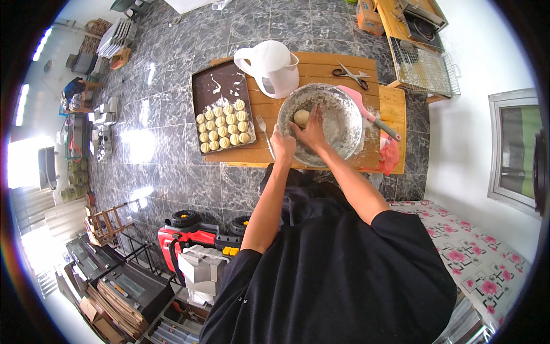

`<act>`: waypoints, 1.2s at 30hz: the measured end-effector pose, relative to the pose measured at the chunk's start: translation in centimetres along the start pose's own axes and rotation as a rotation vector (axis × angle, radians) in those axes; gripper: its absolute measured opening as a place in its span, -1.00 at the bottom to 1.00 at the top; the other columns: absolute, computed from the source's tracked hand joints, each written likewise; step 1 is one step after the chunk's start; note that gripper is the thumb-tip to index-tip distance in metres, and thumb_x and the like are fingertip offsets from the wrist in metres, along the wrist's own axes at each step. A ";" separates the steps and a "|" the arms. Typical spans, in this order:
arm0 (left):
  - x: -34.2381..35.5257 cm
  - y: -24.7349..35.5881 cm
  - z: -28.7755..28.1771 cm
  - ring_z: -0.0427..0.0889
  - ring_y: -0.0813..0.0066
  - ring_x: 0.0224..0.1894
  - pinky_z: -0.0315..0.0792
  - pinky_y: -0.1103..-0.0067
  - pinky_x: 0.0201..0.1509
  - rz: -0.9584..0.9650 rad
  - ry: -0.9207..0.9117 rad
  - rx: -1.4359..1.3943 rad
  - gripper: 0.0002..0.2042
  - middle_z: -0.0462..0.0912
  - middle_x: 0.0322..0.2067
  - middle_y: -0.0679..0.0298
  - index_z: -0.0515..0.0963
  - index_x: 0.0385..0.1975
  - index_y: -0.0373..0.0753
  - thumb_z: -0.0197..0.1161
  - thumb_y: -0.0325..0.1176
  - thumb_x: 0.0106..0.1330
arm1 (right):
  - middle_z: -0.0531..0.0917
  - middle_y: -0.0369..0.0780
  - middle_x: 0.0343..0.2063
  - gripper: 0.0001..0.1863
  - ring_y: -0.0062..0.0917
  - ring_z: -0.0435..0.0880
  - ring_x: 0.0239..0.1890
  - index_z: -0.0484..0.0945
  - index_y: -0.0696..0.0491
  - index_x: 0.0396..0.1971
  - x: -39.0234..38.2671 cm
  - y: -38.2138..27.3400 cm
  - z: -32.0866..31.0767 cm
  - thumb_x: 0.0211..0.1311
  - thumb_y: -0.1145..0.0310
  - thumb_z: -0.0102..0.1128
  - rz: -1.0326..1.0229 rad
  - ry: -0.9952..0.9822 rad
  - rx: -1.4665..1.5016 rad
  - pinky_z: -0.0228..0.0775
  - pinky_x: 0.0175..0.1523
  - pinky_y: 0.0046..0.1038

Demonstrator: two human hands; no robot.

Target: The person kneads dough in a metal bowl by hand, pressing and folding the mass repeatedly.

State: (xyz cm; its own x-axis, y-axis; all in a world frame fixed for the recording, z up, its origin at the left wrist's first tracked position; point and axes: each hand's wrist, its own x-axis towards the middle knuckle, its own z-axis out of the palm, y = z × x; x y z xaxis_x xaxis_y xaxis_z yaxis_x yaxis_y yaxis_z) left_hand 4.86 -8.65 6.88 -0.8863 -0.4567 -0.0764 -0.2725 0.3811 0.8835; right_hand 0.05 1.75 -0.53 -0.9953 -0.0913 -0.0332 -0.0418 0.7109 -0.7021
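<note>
Dark grey marbled floor tiles surround a low brown wooden table, at whose near edge the person works. Standing close to that edge is a large round metal bowl, its inner wall coated with pale, floury residue. On its left rim, the left hand is curled into a fist, fingers closed around the edge, probably to steady the bowl. Inside, the right hand is partly open, fingers extended beside a smooth, cream-coloured dough ball, with the thumb side against it, seemingly cupping it; how firmly, I cannot tell. Left of the bowl, a dark rectangular baking tray bears rows of small, ridged, pale dough pieces gathered toward its near end, the far part showing white smears. Between bowl and tray lies a silver metal fork, within easy reach of the left hand; its tines could account for the ridges. Behind stands a white plastic jug, whose contents cannot be made out.
</note>
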 end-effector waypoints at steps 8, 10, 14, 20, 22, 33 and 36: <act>0.0 -0.5 -0.2 0.58 -0.24 -0.17 0.45 0.20 -0.12 -0.006 0.021 0.023 -0.75 0.60 -0.33 -0.26 0.48 -0.16 -0.40 0.01 -0.55 0.17 | -0.01 0.34 0.29 0.19 0.13 -0.06 0.39 -0.11 0.47 0.29 -0.4 -0.3 -0.7 0.03 -0.23 0.23 -0.039 -0.126 -0.008 -0.20 0.46 -0.15; -0.1 -0.4 0.0 0.58 -0.24 -0.17 0.45 0.21 -0.12 0.008 0.033 0.021 -0.76 0.60 -0.33 -0.25 0.48 -0.16 -0.40 0.01 -0.55 0.17 | 0.05 0.31 0.29 0.16 0.12 -0.02 0.38 -0.07 0.45 0.29 -0.5 -0.2 -1.0 0.04 -0.23 0.23 -0.051 -0.125 -0.010 -0.13 0.45 -0.17; -0.1 -0.6 0.0 0.58 -0.24 -0.18 0.46 0.22 -0.11 0.044 0.034 -0.022 -0.75 0.61 -0.32 -0.24 0.48 -0.15 -0.41 0.01 -0.55 0.17 | 0.14 0.27 0.27 0.11 0.07 0.07 0.37 0.02 0.44 0.27 -0.5 -0.3 -1.3 0.05 -0.21 0.22 -0.082 -0.119 0.046 -0.03 0.42 -0.20; 0.3 -0.7 0.0 0.59 -0.21 -0.18 0.46 0.25 -0.09 -0.007 0.019 -0.003 -0.66 0.62 -0.32 -0.23 0.49 -0.13 -0.43 0.01 -0.59 0.04 | 0.38 0.19 0.14 -0.14 0.03 0.41 0.16 0.22 0.30 0.23 -0.7 -0.7 -2.4 0.08 -0.02 0.25 -0.017 -0.157 0.125 0.29 0.21 -0.20; 0.6 -1.0 -0.3 0.60 -0.20 -0.18 0.46 0.26 -0.07 0.013 0.023 0.021 -0.63 0.62 -0.33 -0.23 0.50 -0.13 -0.43 0.00 -0.61 -0.01 | 0.48 0.13 0.06 -0.23 0.04 0.50 0.03 0.30 0.18 0.20 -0.8 -1.8 -3.1 0.00 0.14 0.33 0.098 -0.255 0.161 0.35 0.11 -0.21; 1.7 -2.6 0.2 0.61 -0.18 -0.17 0.48 0.26 -0.05 0.082 -0.081 0.016 -0.62 0.62 -0.32 -0.25 0.50 -0.12 -0.46 0.03 -0.59 -0.01 | 0.42 -0.14 0.15 -0.32 -0.22 0.36 0.22 0.41 -0.10 0.17 -2.9 -2.7 -6.3 -0.07 0.54 0.33 -0.248 0.338 -0.003 0.27 0.22 -0.19; 1.5 -1.6 0.4 0.61 -0.18 -0.17 0.48 0.26 -0.06 0.055 -0.093 0.027 -0.62 0.62 -0.32 -0.24 0.50 -0.11 -0.45 0.04 -0.58 -0.01 | 0.28 -0.10 0.29 -0.38 -0.21 0.16 0.38 0.28 -0.02 0.28 -2.7 -0.1 -5.9 0.17 0.32 0.18 -0.252 0.043 -0.471 -0.05 0.38 0.06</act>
State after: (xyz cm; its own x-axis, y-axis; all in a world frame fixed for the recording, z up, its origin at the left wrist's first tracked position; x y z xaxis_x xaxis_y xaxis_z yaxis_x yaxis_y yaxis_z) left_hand 3.80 -9.67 5.14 -0.9309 -0.3581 -0.0722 -0.2315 0.4252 0.8750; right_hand 2.26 6.01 3.80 -0.9517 -0.2776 0.1310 -0.3045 0.9077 -0.2887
